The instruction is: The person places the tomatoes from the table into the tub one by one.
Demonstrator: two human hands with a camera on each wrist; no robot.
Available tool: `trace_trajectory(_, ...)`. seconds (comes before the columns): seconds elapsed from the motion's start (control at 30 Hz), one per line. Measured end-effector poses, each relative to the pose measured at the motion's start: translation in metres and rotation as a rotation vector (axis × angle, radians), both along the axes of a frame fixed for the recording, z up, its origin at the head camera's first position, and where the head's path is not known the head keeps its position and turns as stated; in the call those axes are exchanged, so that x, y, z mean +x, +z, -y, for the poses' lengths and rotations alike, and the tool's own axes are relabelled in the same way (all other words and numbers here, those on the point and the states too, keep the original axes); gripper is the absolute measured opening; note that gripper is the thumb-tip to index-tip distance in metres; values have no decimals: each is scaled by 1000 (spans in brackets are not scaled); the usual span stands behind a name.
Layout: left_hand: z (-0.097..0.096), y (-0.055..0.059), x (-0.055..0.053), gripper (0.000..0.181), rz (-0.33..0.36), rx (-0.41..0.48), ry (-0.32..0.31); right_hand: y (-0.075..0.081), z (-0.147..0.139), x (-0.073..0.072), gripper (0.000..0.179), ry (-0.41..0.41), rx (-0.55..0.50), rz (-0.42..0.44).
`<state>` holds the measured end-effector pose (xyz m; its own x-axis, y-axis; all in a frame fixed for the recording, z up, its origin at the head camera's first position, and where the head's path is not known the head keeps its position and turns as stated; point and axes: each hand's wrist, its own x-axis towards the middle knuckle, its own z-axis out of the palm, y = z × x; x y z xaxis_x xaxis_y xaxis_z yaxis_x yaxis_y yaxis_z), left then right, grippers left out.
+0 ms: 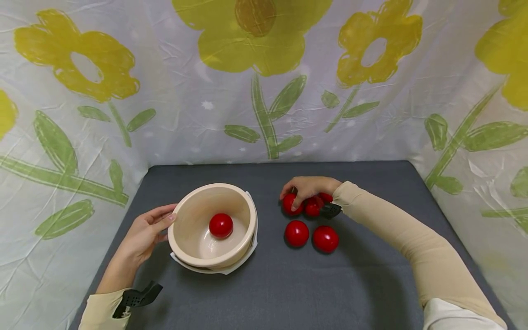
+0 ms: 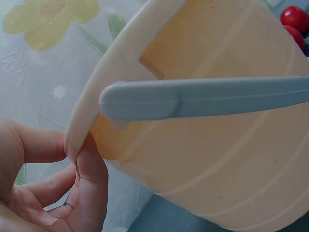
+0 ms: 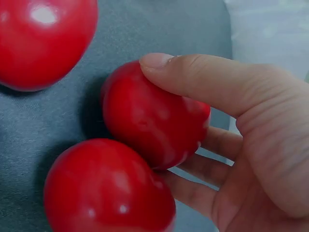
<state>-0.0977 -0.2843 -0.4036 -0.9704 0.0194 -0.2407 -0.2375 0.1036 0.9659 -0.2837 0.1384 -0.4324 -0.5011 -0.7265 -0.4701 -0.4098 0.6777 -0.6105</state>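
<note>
A cream plastic bucket stands tilted toward me on the left half of the table, one red tomato lying inside. My left hand pinches the bucket's rim at its left side, thumb and fingers on either face of the lip. In the left wrist view, the pale handle hangs across the bucket's outer wall. To the right, my right hand grips another tomato, thumb over its top and fingers behind it. A second tomato sits right beside the gripped one.
Two tomatoes, one left and one right, lie nearer to me on the dark grey tablecloth. Another tomato is partly hidden behind the right wrist. A flower-printed curtain borders the table's back and sides.
</note>
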Motion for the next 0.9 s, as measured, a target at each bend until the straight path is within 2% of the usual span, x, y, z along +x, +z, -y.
trace_trajectory(0.2, 0, 0, 0, 36, 1, 1, -4, 16, 6, -4, 51, 21, -23, -25)
trace_trajectory(0.57, 0, 1, 1, 30, 0, 11, 0, 70, 29, -6, 49, 74, -85, -88)
trace_trajectory(0.9, -1, 2, 1, 30, 2, 13, 0, 105, 50, -2, 47, 116, -155, -156)
